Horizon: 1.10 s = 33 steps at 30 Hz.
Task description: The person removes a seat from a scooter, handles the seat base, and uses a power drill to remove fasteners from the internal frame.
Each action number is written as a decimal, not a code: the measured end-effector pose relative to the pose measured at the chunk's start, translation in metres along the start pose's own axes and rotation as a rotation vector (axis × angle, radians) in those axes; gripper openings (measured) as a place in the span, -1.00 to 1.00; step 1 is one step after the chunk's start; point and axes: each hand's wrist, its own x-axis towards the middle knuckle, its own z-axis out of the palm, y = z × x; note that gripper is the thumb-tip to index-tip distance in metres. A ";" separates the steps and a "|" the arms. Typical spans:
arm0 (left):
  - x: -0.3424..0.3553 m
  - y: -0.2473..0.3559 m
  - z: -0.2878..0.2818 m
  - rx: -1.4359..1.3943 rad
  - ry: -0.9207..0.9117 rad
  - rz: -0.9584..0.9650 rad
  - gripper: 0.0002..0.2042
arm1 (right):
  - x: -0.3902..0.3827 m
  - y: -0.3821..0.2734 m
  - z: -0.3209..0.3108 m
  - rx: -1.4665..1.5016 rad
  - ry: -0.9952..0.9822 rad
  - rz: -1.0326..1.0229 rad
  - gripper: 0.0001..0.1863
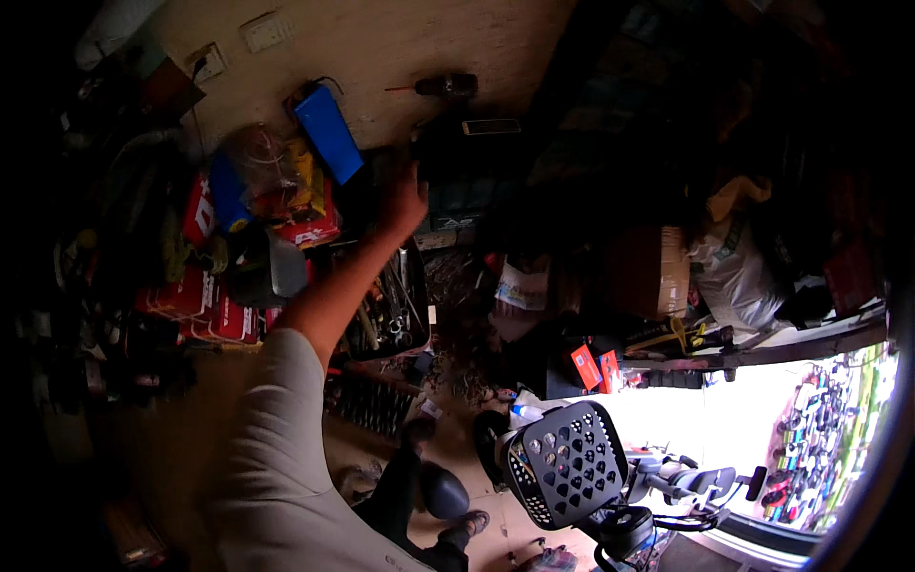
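Observation:
My left hand (408, 202) reaches across to the far side, over dark objects by the wall. Its fingers are lost in shadow and blur, so whether they grip anything does not show. Just left of it leans a blue rectangular pack (329, 133) with dark wires at its top. A dark box (453, 217) with pale printing is to the hand's right. Beyond it lie a phone (492, 126) and a dark power drill (446, 87) with a red bit. Below my forearm is a black tray of hand tools (396, 319). My right hand is out of the picture.
Red boxes (224, 305) and plastic-wrapped goods (262, 162) crowd the left. On the right are a cardboard box (673, 272) and a white sack (739, 272). A two-wheeler with a black perforated basket (569, 464) stands by the bright doorway. Near my legs is a dark rounded object (444, 490).

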 end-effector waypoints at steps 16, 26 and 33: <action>0.183 -0.073 0.025 0.464 -0.355 0.002 -0.27 | 0.024 -0.028 -0.004 -0.646 0.110 -0.018 -0.65; 0.178 -0.088 0.031 0.314 -0.317 -0.033 -0.44 | 0.027 -0.016 -0.015 -0.874 0.088 -0.189 -0.69; 0.167 -0.118 0.010 0.215 0.066 -0.090 -0.58 | 0.024 -0.003 -0.034 -0.821 0.013 -0.120 -0.65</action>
